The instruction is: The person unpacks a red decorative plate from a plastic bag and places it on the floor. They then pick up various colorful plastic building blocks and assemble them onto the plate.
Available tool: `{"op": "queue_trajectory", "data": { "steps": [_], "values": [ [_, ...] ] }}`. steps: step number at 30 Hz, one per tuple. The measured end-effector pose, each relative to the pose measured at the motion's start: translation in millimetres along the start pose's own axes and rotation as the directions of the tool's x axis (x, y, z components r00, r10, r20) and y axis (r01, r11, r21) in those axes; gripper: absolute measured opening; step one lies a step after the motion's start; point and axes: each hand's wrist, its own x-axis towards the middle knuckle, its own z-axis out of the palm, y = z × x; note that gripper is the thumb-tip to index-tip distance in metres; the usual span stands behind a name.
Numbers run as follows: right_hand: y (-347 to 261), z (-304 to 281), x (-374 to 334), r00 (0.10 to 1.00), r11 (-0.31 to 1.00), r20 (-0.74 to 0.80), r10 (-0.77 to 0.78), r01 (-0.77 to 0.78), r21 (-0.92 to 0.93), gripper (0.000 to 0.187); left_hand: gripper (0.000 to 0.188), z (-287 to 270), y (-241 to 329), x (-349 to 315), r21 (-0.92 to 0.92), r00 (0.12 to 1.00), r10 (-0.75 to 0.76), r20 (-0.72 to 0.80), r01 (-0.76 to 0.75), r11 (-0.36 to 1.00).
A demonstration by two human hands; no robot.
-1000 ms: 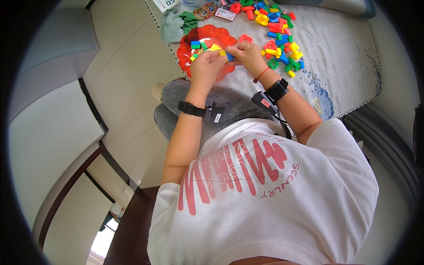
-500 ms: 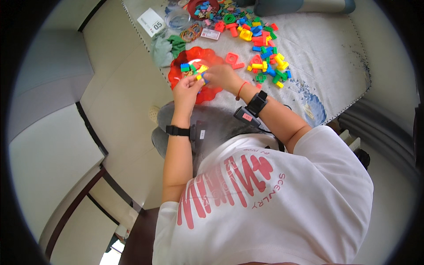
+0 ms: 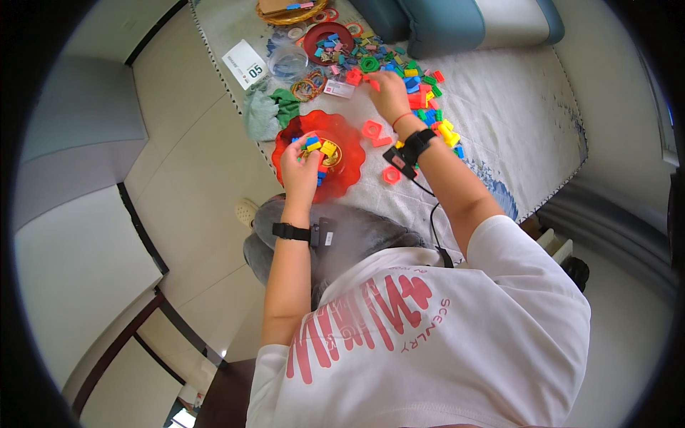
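Note:
My left hand (image 3: 300, 171) is over the red scalloped bowl (image 3: 349, 178), its fingers closed on a blue and yellow toy block piece (image 3: 312, 144). Beside it, a yellow block (image 3: 328, 148) and some blue and green pieces show within the bowl; my fingers partly cover them. My right hand (image 3: 390, 98) reaches to the near-left side of the toy pile, with its fingertips closed at a red toy bolt (image 3: 374, 84). The palm hides part of the pile. Red toy nuts (image 3: 371, 129) lie between the bowl and my right wrist.
Bright plastic nuts and bolts (image 3: 448, 134) spread along the cloth-covered table. Farther back are a dark red plate (image 3: 312, 48) of binder clips, a clear bowl (image 3: 288, 63), rubber bands (image 3: 305, 89) and a white numbered card (image 3: 245, 64). Green cloth (image 3: 262, 114) lies left; a grey-blue cushion (image 3: 442, 28) sits behind.
My right hand has left the piece that both hands held over the bowl and moved away to the pile. The left hand keeps its hold. The view has tilted up, showing more of the table's far part.

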Motion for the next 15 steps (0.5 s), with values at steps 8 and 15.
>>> {"op": "queue_trajectory", "data": {
  "steps": [8,15],
  "values": [
    [-2.6,3.4,52.2,0.976,0.904,0.177,0.128,-0.041,-0.426,0.036,0.022,-1.5,-26.9,15.1,0.212,0.996,0.069,0.048,-0.078,0.974],
    [-18.1,-14.0,40.2,0.989,0.956,0.043,0.140,-0.123,-0.266,0.033,0.024,2.2,-33.6,29.0,0.229,0.996,0.048,0.079,-0.065,0.971]
  ]
}}
